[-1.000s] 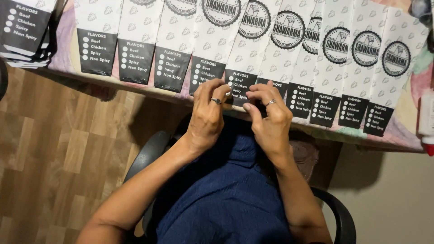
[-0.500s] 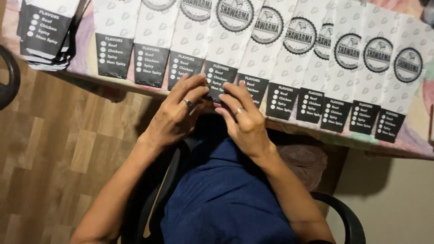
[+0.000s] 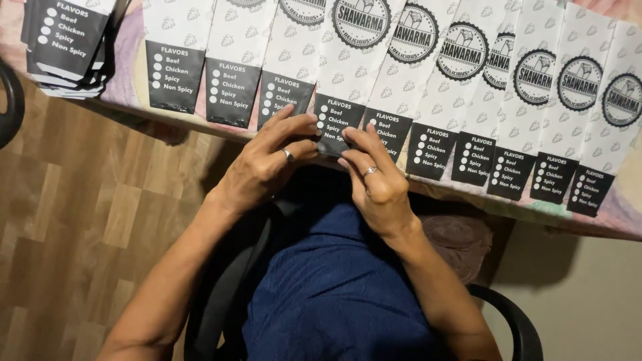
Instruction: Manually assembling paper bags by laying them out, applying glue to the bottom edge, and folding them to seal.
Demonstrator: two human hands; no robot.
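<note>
Your left hand (image 3: 267,164) and right hand (image 3: 378,177) meet at the black lower end of one long white paper sleeve with a black printed panel (image 3: 338,117). It lies in a fanned row of matching white paper sleeves (image 3: 508,113) whose ends hang over the near edge of the table (image 3: 130,90). Both grips are narrow pinches: your left thumb and fingers close on the sleeve's bottom edge from the left, and your right fingertips (image 3: 358,137) press the same edge from the right. A ring shows on each hand.

To work this end well, I would keep the two pinches close together and level, so the thin paper stays flat instead of buckling between them. Hold only the one sleeve. Its neighbours overlap it on both sides, and a finger that strays would likely drag them out of line. Light pressure should be enough, since paper this thin creases easily. Let the table edge support the sleeve above your fingers.

A stack of the same sleeves (image 3: 67,40) sits well apart at the far left of the table.
</note>
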